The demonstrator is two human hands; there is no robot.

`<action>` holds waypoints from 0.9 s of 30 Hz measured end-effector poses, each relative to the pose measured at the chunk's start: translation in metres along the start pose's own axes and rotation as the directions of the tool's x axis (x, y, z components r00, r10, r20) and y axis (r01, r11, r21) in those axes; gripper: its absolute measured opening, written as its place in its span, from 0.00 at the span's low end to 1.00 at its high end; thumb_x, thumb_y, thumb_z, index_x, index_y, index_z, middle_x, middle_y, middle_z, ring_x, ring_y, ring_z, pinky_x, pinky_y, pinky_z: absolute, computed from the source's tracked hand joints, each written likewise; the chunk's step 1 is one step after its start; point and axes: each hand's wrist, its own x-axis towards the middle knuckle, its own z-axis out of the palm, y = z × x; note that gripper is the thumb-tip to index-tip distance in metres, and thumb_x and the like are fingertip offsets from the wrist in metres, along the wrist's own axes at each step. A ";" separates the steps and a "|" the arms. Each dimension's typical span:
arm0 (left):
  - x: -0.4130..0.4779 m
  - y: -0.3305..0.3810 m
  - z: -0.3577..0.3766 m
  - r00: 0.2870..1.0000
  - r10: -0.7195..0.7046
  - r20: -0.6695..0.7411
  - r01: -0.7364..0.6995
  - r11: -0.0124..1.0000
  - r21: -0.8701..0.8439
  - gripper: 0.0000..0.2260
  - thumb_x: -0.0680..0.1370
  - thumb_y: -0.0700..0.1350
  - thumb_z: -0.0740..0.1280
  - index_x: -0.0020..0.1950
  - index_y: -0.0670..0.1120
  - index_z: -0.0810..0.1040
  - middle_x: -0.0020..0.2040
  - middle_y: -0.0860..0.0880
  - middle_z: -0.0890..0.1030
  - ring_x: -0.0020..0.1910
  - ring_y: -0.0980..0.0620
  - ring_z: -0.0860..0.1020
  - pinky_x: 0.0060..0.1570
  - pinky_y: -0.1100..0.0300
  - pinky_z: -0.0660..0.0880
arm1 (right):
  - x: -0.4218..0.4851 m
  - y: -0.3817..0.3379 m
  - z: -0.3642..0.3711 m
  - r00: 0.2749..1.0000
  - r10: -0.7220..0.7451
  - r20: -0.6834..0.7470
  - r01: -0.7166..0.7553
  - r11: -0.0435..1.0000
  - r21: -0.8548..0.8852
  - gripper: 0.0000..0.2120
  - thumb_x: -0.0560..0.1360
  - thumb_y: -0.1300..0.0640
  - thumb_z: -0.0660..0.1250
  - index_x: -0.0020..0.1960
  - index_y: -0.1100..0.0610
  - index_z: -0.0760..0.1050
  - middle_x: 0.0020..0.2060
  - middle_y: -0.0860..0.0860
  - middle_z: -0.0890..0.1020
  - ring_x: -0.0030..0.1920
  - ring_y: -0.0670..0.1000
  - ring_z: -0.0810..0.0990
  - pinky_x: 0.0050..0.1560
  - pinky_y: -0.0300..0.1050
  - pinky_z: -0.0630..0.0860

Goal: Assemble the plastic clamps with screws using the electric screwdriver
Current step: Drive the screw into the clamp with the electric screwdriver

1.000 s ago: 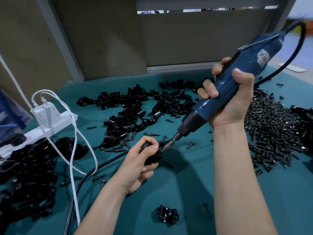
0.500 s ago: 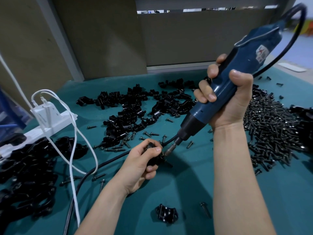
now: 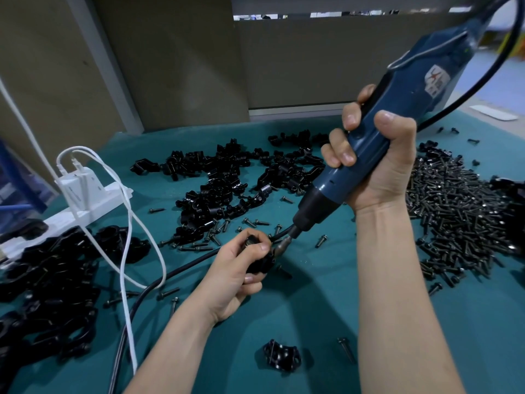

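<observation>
Grip of left hand (image 3: 241, 268): thumb and fingers pinching a black clamp (image 3: 260, 264) just above the counter (image 3: 312, 308), near centre. Grip of right hand (image 3: 377, 169): wrapped tight round the blue screwdriver (image 3: 403, 109), which is tilted with its bit pointing down-left and the tip touching the clamp's right side. The step looks like driving a screw into this clamp, but the screw itself is hidden. Next move probably needs the bit square and the clamp steady, then fresh parts from the clamp pile (image 3: 227, 191) far centre and the screw pile (image 3: 460, 217) right. A lone clamp (image 3: 281, 358) lies near.
</observation>
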 end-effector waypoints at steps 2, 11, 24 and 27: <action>0.000 0.000 0.000 1.000 -0.004 -0.001 0.004 1.000 -0.002 0.03 0.71 0.41 0.68 0.38 0.49 0.77 0.31 0.53 0.73 0.22 0.58 0.60 0.17 0.70 0.58 | 0.000 0.000 0.001 1.000 0.000 0.009 0.000 1.000 -0.003 0.21 0.64 0.56 0.75 0.50 0.58 0.69 0.34 0.49 0.78 0.23 0.46 0.72 0.26 0.39 0.70; 0.000 0.001 0.000 1.000 -0.007 -0.009 0.007 0.999 -0.034 0.04 0.70 0.40 0.67 0.37 0.49 0.77 0.31 0.51 0.72 0.21 0.58 0.60 0.17 0.71 0.58 | 0.001 0.003 0.003 1.000 0.004 0.010 -0.004 1.000 0.017 0.21 0.64 0.56 0.75 0.50 0.58 0.68 0.35 0.49 0.78 0.24 0.46 0.72 0.26 0.38 0.70; -0.001 0.000 0.000 1.000 0.000 -0.013 -0.001 0.998 -0.057 0.03 0.70 0.40 0.68 0.37 0.48 0.77 0.33 0.50 0.73 0.21 0.59 0.61 0.17 0.70 0.59 | 0.000 0.005 0.005 0.998 0.001 -0.070 -0.002 1.000 -0.026 0.10 0.68 0.57 0.62 0.49 0.57 0.68 0.34 0.48 0.77 0.23 0.45 0.71 0.26 0.38 0.68; -0.001 0.000 0.000 1.000 -0.003 -0.014 0.002 0.998 -0.058 0.03 0.70 0.41 0.68 0.38 0.48 0.77 0.34 0.50 0.73 0.22 0.58 0.61 0.17 0.70 0.59 | 0.000 0.006 0.004 0.998 0.002 -0.070 -0.003 1.000 -0.015 0.11 0.67 0.59 0.65 0.49 0.57 0.69 0.34 0.48 0.77 0.23 0.45 0.71 0.26 0.38 0.69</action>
